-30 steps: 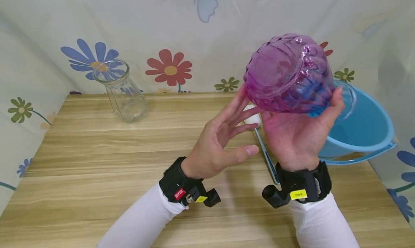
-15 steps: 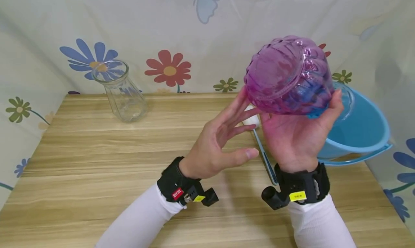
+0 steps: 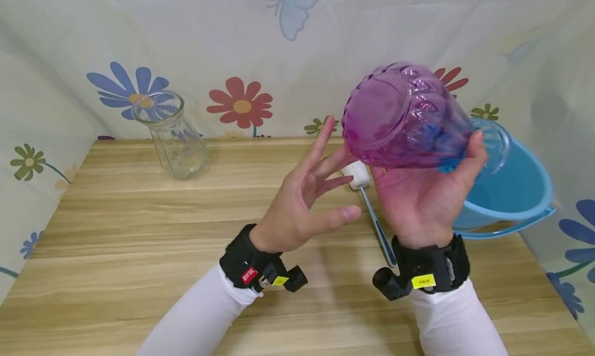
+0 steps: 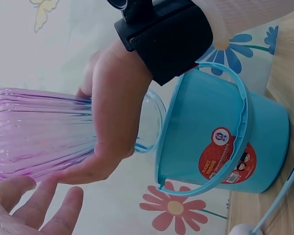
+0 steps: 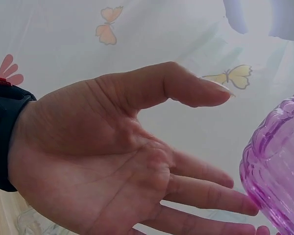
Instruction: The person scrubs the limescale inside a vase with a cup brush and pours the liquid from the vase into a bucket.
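My right hand (image 3: 418, 203) grips a ribbed glass vase (image 3: 390, 115), purple at its base and fading to blue toward the neck. The vase is tilted on its side, base facing left, its clear flared mouth overlapping the blue bucket (image 3: 506, 185) in the head view. My left hand (image 3: 297, 206) is spread beside the base, index finger raised and another fingertip right at the glass. The left wrist view shows the vase (image 4: 44, 132) in the right hand (image 4: 120, 107), with the left fingers (image 4: 36, 208) close under its base.
A brush with a white head (image 3: 358, 175) and blue handle lies on the wooden table (image 3: 116, 252), between the hands. A clear glass vase (image 3: 178, 144) stands at the back left. A flowered cloth (image 3: 362, 30) hangs behind.
The vase's base has turned a little to the left and down, showing more of its side. The left hand has shifted slightly left, its index finger lifting away from the glass.
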Motion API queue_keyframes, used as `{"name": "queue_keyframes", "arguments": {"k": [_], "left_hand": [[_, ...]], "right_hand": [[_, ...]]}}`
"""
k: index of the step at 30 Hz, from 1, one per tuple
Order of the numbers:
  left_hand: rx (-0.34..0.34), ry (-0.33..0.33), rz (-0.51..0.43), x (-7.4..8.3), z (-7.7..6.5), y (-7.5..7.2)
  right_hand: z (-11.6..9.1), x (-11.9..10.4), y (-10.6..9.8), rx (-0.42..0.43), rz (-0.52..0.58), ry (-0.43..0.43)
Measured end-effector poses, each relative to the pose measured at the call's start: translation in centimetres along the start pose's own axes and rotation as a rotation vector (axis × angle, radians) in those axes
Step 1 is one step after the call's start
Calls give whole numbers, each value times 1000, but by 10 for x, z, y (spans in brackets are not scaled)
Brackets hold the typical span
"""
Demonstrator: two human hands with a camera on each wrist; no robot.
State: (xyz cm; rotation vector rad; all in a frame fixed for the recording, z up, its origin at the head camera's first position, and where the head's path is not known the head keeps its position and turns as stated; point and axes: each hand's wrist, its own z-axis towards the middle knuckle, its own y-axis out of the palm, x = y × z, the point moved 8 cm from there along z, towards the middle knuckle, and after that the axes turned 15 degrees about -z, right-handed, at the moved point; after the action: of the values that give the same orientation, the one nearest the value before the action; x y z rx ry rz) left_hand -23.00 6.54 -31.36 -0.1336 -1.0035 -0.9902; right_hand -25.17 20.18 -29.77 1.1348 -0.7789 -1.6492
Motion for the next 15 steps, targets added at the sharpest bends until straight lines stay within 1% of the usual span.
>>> {"name": "queue_keyframes", "arguments": {"k": [2,5,10,15], "left_hand": [[3,-6,6,0,0,-1],[9,-18,25,-1,-1,-2],[22,-48,64,-1,-2,-4],[27,-76,72,-2,-4,-10]], "right_hand": [[-1,-1,-1,4,-8,-5],[-2,-5,-4,35,-22,-26],[-2,-11,-6,75,-57,-78],[-1,-12,-5,65,-228,-120]]}}
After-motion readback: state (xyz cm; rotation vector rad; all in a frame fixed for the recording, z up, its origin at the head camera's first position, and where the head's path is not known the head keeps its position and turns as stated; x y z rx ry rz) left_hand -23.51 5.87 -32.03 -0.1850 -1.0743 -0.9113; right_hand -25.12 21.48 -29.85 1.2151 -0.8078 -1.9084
